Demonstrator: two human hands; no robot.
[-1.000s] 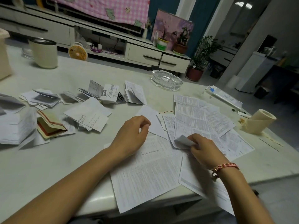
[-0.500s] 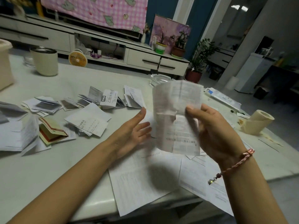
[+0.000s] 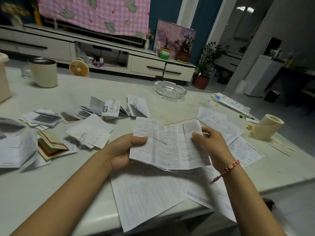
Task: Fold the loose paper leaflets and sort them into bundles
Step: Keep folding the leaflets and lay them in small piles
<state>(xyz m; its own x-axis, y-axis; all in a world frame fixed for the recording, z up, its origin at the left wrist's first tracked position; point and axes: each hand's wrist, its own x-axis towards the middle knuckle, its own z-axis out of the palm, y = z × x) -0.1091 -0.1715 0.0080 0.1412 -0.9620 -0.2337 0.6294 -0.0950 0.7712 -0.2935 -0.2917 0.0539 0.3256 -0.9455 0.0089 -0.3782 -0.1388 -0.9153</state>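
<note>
My left hand grips the left edge of a creased, opened-out leaflet, thumb on top and fingers curled beneath. My right hand pinches its right edge. I hold it raised above the worktop, over the loose sheets lying at the near edge. Its small print is too blurred to read. Among the folded leaflets toward the left edge, one labelled leaflet shows 乙酰半胱 in large characters.

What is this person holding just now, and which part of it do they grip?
A creased, opened-out paper leaflet. The left hand pinches its left edge, the right hand its right edge near the top.
</note>
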